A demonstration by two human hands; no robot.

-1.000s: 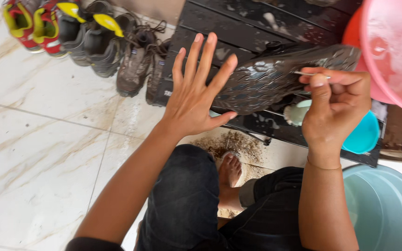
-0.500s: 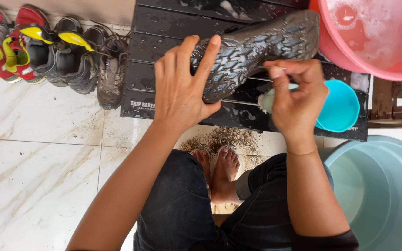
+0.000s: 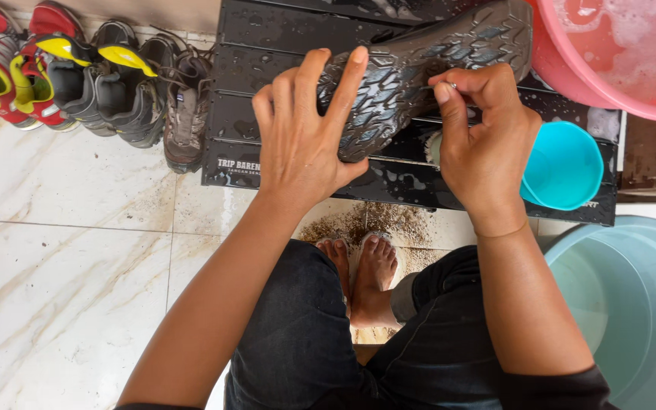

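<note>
To the left of the hands we are seeing a row of shoes [image 3: 93,83] sitting on the marble tile floor [image 3: 62,266]. Beneath the hands a wet black mat [image 3: 282,45] is lying. Right of them a pink basin [image 3: 616,53] is holding suds, with a turquoise scoop [image 3: 563,167] and pale green bucket [image 3: 632,304] nearer us.

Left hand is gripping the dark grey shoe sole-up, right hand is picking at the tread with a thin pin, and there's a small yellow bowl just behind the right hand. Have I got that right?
Not quite. In the head view the small bowl behind the right hand is turquoise, not yellow. The rest stands: the left hand grips the dark grey shoe sole-up while the right hand picks at the tread with a thin pin.
</note>
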